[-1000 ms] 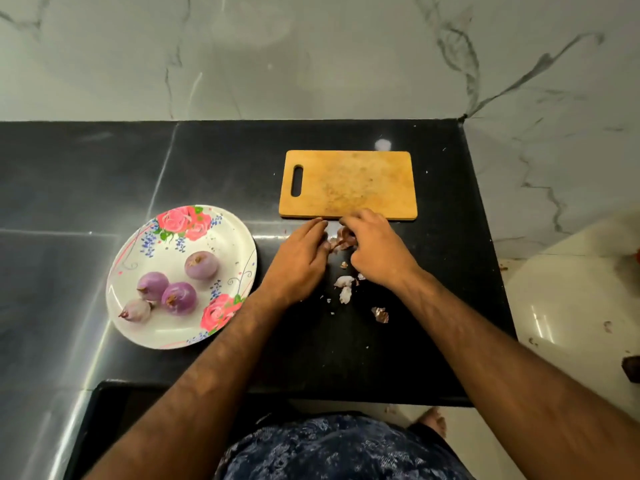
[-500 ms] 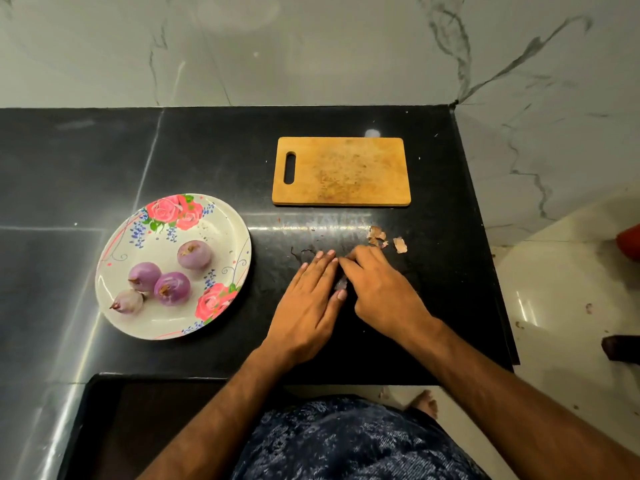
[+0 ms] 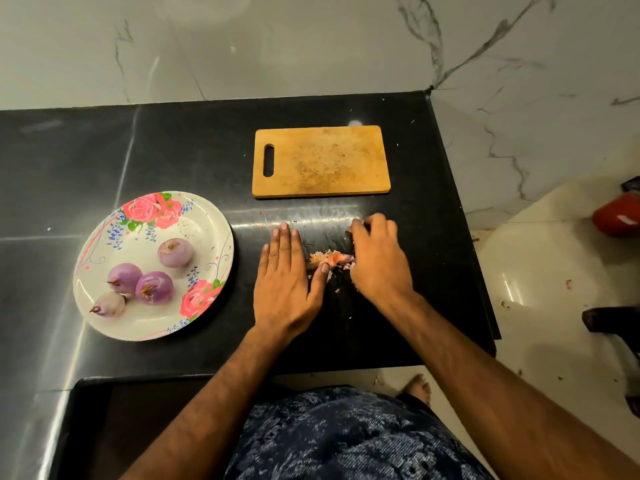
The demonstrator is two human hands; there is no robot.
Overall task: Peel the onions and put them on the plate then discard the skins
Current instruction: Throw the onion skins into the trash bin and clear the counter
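**Skins heaped between my hands**

My left hand [image 3: 285,284] lies flat on the worktop [image 3: 173,150], fingers straight, thumb touching the skins [image 3: 329,259]. My right hand [image 3: 379,263] is cupped against the heap's other side, fingers curled; whether it grips any skin I cannot tell. Four peeled onions [image 3: 175,252] sit on the plate [image 3: 199,233] to my left. The board [image 3: 320,161] lies beyond my hands.

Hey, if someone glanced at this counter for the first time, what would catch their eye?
Probably the flowered plate at the left of the black counter, with four peeled purple onions on it. Next, the small heap of skins between the flat left hand and the curled right hand, in front of the wooden cutting board.
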